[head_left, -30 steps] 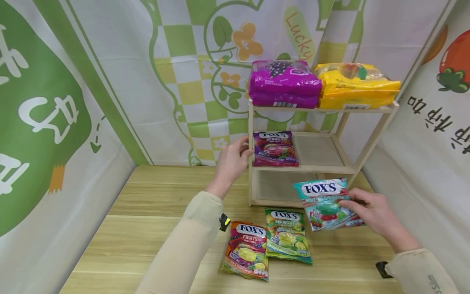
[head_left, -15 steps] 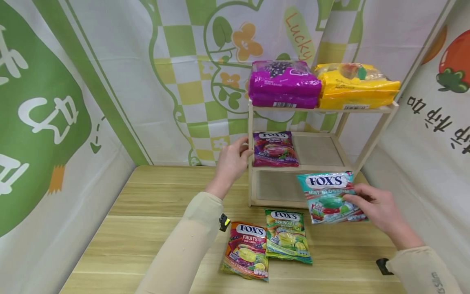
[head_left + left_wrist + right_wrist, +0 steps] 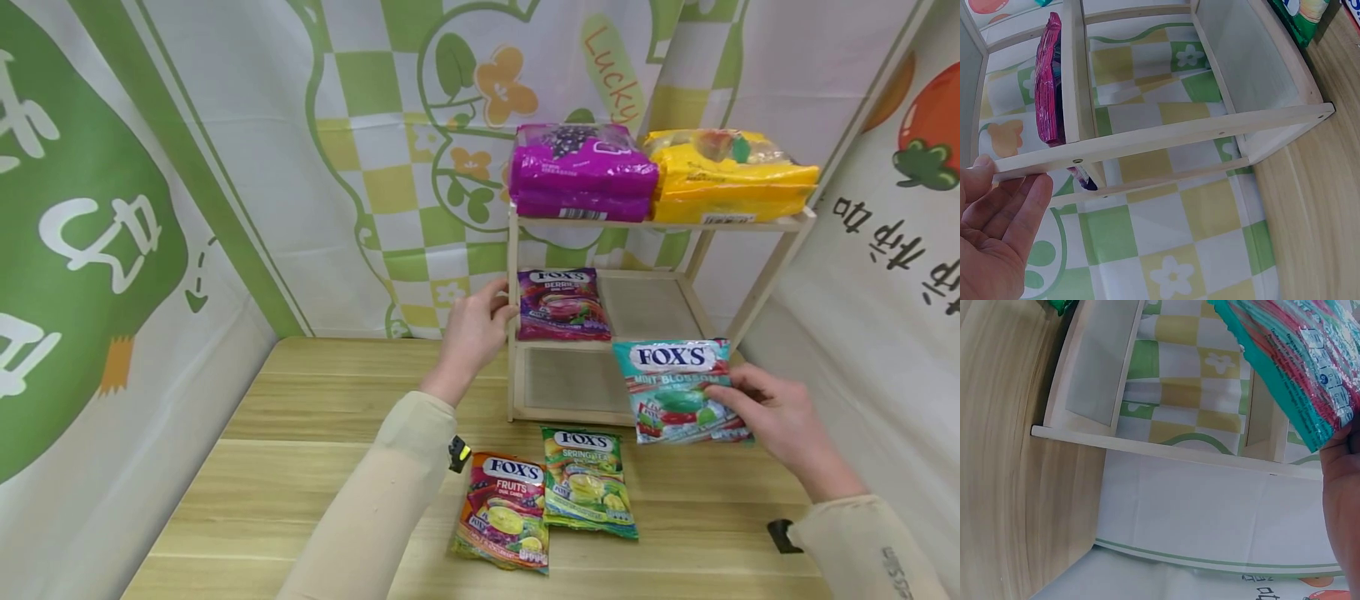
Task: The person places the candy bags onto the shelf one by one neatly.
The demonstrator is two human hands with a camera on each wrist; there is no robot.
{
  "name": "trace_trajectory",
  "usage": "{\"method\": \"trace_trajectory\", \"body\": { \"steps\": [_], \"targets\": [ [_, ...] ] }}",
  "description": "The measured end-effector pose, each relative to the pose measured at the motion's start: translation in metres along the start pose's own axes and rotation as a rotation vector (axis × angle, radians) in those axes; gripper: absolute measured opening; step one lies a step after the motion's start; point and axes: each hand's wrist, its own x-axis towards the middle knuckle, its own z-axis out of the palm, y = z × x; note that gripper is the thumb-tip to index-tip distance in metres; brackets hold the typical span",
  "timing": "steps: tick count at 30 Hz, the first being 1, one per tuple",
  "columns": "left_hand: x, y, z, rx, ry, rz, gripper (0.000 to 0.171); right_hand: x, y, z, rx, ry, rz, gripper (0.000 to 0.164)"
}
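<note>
My right hand (image 3: 776, 417) pinches a teal Fox's Mint Blossom candy bag (image 3: 678, 400) by its right side, holding it in the air before the wooden shelf rack (image 3: 622, 343). In the right wrist view the teal bag (image 3: 1300, 369) hangs near the rack's side post. With thumb and fingers on either side, my left hand (image 3: 474, 329) grips the rack's left front post (image 3: 1147, 142). Just beside that post, a purple Fox's Berries bag (image 3: 562, 304) lies on the middle shelf. Seen edge-on in the left wrist view, the Berries bag (image 3: 1049, 84) leans slightly.
On the top shelf sit a purple package (image 3: 581, 175) and a yellow package (image 3: 731, 177). A Fruits candy bag (image 3: 502, 512) and a Spring Tea bag (image 3: 588, 483) lie side by side on the wooden table (image 3: 300, 467) before the rack. Printed cloth walls (image 3: 375, 158) surround it.
The right hand has raised the Mint Blossom bag and brought it slightly right, level with the front of the middle shelf. The left hand stays put on the post.
</note>
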Motion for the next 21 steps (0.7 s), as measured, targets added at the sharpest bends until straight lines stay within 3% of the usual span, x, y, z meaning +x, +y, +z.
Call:
{"method": "trace_trajectory", "body": {
  "steps": [21],
  "targets": [
    [-0.001, -0.001, 0.0, -0.009, -0.001, 0.023, 0.043, 0.018, -0.007, -0.001, -0.039, 0.037, 0.096, 0.018]
  ]
}}
